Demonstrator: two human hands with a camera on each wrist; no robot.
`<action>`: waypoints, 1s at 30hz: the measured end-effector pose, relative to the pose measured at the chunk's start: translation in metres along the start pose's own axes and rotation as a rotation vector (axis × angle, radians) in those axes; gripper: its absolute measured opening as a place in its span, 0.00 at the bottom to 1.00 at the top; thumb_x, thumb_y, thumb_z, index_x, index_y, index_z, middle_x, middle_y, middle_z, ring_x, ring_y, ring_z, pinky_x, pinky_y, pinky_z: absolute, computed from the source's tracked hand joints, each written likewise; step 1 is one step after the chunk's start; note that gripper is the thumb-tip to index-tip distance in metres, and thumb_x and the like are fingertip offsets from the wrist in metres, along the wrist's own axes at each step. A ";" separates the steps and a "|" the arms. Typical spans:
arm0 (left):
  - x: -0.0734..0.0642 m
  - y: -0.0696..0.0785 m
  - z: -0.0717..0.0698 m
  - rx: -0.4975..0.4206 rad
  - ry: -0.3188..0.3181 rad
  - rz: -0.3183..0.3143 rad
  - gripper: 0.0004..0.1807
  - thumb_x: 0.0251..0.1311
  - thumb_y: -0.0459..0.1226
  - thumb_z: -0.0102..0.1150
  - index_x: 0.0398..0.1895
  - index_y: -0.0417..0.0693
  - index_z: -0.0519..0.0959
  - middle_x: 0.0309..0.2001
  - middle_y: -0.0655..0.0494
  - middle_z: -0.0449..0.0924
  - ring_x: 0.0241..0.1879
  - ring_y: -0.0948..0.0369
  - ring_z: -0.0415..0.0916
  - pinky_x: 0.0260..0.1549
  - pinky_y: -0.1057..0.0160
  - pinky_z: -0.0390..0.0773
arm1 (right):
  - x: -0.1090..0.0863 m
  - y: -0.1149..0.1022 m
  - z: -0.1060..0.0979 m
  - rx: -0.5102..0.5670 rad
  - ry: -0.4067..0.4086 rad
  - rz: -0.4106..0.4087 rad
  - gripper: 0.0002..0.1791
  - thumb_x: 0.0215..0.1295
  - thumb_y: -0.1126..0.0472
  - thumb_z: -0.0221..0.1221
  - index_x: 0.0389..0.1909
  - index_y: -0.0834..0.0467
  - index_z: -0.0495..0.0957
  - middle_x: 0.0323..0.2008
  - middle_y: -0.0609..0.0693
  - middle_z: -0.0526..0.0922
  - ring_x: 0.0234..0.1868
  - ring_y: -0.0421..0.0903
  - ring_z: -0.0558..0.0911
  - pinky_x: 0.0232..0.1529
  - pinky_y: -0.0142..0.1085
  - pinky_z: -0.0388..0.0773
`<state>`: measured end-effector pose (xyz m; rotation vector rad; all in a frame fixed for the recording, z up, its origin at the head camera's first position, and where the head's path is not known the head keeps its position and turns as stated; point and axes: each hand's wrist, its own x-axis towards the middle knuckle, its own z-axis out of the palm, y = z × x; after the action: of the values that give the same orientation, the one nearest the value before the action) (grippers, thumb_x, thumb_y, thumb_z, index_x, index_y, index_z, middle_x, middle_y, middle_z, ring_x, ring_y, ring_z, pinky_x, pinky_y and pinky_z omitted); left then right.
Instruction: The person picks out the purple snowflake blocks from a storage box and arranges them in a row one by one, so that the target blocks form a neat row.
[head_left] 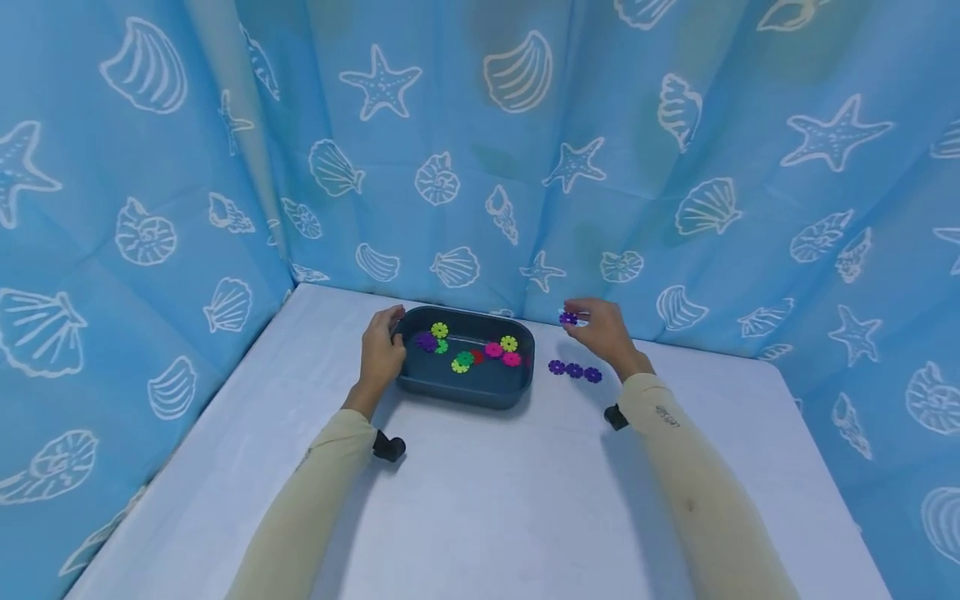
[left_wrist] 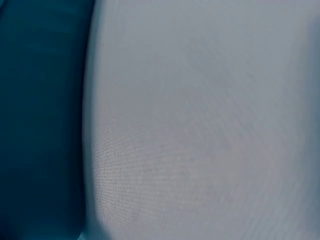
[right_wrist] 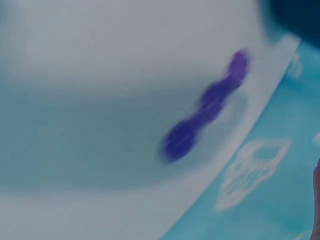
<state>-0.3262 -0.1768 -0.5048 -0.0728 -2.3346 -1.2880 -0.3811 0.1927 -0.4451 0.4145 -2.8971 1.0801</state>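
Note:
A dark blue-grey plastic tub (head_left: 465,394) stands near the back of the table, and my left hand (head_left: 381,352) grips its left end at the rim. Inside lie several notched snowflake discs: yellow, green, purple, red and pink (head_left: 511,359). My right hand (head_left: 602,332) pinches a purple snowflake disc (head_left: 567,318) above the table, right of the tub. Below that hand, three purple discs (head_left: 574,371) lie in a slanting row on the cloth. The right wrist view shows this purple row (right_wrist: 212,102) blurred. Only the tub's side (left_wrist: 42,120) and cloth fill the left wrist view.
White cloth (head_left: 480,500) covers the table. A blue curtain (head_left: 480,150) with shell and starfish prints hangs along the back and both sides, close behind the tub and the right hand. Each wrist wears a small black device (head_left: 389,447).

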 end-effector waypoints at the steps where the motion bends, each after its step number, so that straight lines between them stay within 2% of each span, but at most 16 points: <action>1: 0.000 0.000 -0.001 0.004 0.002 -0.002 0.27 0.56 0.15 0.47 0.61 0.32 0.70 0.56 0.40 0.72 0.60 0.49 0.70 0.64 0.60 0.70 | -0.004 0.009 -0.005 -0.014 -0.002 0.015 0.25 0.63 0.63 0.63 0.62 0.62 0.74 0.57 0.59 0.77 0.59 0.58 0.76 0.57 0.51 0.77; 7: 0.000 0.002 -0.002 0.037 -0.001 -0.019 0.27 0.57 0.15 0.47 0.62 0.34 0.70 0.56 0.41 0.72 0.61 0.50 0.70 0.64 0.60 0.69 | -0.029 0.053 -0.021 -0.067 -0.006 0.089 0.24 0.62 0.64 0.63 0.60 0.65 0.74 0.56 0.62 0.78 0.59 0.60 0.76 0.59 0.52 0.75; 14: -0.002 0.005 -0.001 0.035 -0.004 -0.007 0.27 0.56 0.15 0.46 0.61 0.33 0.70 0.57 0.40 0.72 0.61 0.50 0.70 0.64 0.60 0.69 | -0.052 0.081 -0.015 -0.090 -0.030 0.150 0.23 0.60 0.65 0.66 0.57 0.63 0.77 0.55 0.60 0.80 0.58 0.59 0.76 0.60 0.52 0.74; 20: -0.002 0.005 -0.001 0.027 -0.005 -0.012 0.28 0.56 0.15 0.46 0.61 0.33 0.69 0.56 0.40 0.72 0.61 0.49 0.70 0.64 0.59 0.69 | -0.060 0.085 -0.010 -0.104 -0.066 0.198 0.24 0.60 0.64 0.65 0.59 0.61 0.77 0.56 0.59 0.79 0.59 0.59 0.76 0.61 0.53 0.73; 30: -0.001 0.003 0.001 0.036 -0.011 -0.041 0.28 0.56 0.16 0.47 0.62 0.35 0.69 0.57 0.42 0.72 0.62 0.51 0.69 0.65 0.59 0.68 | -0.063 0.089 -0.007 -0.108 -0.088 0.211 0.25 0.59 0.63 0.66 0.59 0.60 0.77 0.55 0.58 0.80 0.59 0.58 0.76 0.60 0.53 0.73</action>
<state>-0.3248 -0.1745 -0.5035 -0.0200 -2.3794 -1.2673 -0.3431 0.2764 -0.5039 0.1585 -3.1170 0.9433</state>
